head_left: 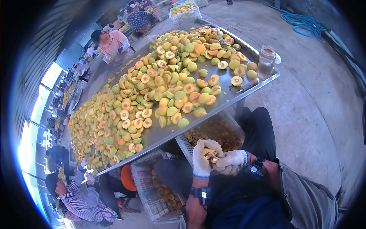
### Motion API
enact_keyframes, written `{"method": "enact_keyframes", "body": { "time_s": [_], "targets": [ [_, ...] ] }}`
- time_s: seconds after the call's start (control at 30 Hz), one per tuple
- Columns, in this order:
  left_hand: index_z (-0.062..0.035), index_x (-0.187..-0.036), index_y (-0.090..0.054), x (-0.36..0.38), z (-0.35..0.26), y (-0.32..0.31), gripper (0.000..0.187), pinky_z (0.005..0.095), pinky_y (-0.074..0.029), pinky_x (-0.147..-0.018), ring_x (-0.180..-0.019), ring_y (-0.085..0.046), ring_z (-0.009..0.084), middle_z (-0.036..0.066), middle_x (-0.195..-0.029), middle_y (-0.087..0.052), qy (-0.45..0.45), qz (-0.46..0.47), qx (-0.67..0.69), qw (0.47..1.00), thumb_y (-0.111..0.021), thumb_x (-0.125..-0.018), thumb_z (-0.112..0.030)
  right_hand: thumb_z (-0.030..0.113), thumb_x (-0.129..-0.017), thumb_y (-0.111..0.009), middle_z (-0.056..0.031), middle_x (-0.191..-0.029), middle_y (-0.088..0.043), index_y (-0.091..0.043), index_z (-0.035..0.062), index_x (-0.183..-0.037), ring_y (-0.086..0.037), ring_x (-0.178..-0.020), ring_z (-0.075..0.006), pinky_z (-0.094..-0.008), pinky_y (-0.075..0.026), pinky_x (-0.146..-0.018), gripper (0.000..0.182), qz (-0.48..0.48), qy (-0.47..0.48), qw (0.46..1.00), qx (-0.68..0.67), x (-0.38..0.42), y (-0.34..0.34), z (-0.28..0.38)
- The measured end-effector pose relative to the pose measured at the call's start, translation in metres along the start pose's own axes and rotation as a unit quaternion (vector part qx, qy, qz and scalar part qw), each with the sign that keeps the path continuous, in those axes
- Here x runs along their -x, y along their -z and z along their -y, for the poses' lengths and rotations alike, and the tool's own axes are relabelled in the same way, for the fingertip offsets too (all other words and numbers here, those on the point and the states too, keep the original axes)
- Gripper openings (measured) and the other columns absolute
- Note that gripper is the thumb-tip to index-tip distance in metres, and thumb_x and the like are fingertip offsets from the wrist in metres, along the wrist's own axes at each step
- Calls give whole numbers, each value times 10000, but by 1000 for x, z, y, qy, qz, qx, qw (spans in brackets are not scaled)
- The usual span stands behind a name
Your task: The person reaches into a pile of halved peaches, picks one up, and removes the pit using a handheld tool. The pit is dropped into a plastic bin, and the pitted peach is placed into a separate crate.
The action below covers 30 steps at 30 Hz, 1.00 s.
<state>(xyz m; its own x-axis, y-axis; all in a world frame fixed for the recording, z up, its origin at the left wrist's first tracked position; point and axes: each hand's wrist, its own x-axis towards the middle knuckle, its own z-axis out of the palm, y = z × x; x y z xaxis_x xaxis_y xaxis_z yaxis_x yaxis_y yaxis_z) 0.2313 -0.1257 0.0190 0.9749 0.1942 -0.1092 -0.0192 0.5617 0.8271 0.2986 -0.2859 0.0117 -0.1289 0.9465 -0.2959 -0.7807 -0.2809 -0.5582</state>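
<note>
My left hand, in a white glove, is closed around a yellow peach just above my lap. My right hand, also gloved, is pressed against the same peach from the other side with its fingers curled. Whether a small tool sits in those fingers is hidden. Both wrists carry dark bands. My hands hover over a white crate of brown pits under the edge of the metal table.
The long metal table holds several halved and whole peaches, a plastic jar and a knife at its near corner. Another crate with fruit pieces stands below. Other people work along the table. A blue hose lies on the concrete.
</note>
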Motion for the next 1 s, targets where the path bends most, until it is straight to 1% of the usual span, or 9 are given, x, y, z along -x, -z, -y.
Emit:
{"method": "enact_keyframes", "body": {
  "time_s": [0.13,0.33,0.5,0.7,0.77,0.83,0.9,0.93,1.0],
  "targets": [
    [-40,-951,-639,-5,7,9,517,392,-537,-696,-737,-643,277,148,-837,-654,61,-62,152,985,-470,-1093,-507,503,-1103,-485,115,-607,-366,-486,229,-775,-291,-421,17,-167,-227,-352,427,18,3,1000,-15,-1,-1,0],
    [-34,-1042,-634,-13,10,15,570,412,-555,-741,-786,-652,281,145,-911,-678,0,-161,122,979,-430,-1096,-563,511,-1109,-466,87,-622,-373,-503,156,-858,-296,-446,5,-183,-241,-355,437,71,51,987,-137,-4,12,-5],
    [-5,-1128,-642,-12,7,43,650,410,-550,-830,-914,-661,287,156,-977,-689,-72,-178,56,980,-411,-1085,-611,565,-1104,-435,62,-621,-393,-512,141,-857,-328,-439,-23,-210,-278,-360,496,-185,129,974,1,-13,11,-1],
    [2,-1126,-661,5,-44,74,537,388,-556,-779,-901,-666,268,134,-971,-683,-177,-235,19,956,-478,-1093,-501,454,-1051,-588,20,-709,-538,-569,121,-908,-488,-510,-88,-265,-405,-440,363,-394,135,901,125,-24,25,0],
    [-27,-1106,-682,18,-80,77,376,391,-550,-778,-906,-665,268,119,-980,-675,-231,-360,-293,855,-540,-1058,-372,433,-1045,-603,10,-708,-550,-556,121,-920,-493,-499,-94,-262,-408,-435,339,-370,181,911,4,-26,38,-6],
    [-23,-1116,-710,36,-112,98,291,417,-544,-811,-909,-672,283,136,-1036,-695,-235,-481,-339,774,-585,-996,-257,410,-1043,-605,3,-702,-548,-546,121,-925,-496,-494,-101,-266,-411,-433,318,-378,175,909,5,-22,34,-1],
    [4,-1131,-734,52,-128,159,318,432,-534,-876,-942,-682,304,169,-1095,-716,-254,-559,-482,626,-614,-986,-253,397,-1045,-595,6,-698,-545,-542,118,-921,-494,-492,-100,-270,-408,-429,310,-387,170,906,-11,-21,31,3],
    [4,-1131,-734,54,-134,155,318,432,-534,-876,-942,-682,304,169,-1095,-716,-254,-557,-484,625,-614,-986,-253,397,-1045,-595,6,-698,-545,-542,118,-921,-494,-492,-100,-270,-408,-429,310,-386,171,906,-14,-21,29,5],
    [33,-1150,-737,60,-144,145,357,428,-524,-919,-999,-688,325,204,-1130,-726,-217,-580,-698,359,-616,-991,-263,382,-1042,-596,4,-705,-553,-534,114,-927,-503,-493,-103,-278,-417,-430,298,-390,153,908,-3,-22,28,6]
  ]
}}
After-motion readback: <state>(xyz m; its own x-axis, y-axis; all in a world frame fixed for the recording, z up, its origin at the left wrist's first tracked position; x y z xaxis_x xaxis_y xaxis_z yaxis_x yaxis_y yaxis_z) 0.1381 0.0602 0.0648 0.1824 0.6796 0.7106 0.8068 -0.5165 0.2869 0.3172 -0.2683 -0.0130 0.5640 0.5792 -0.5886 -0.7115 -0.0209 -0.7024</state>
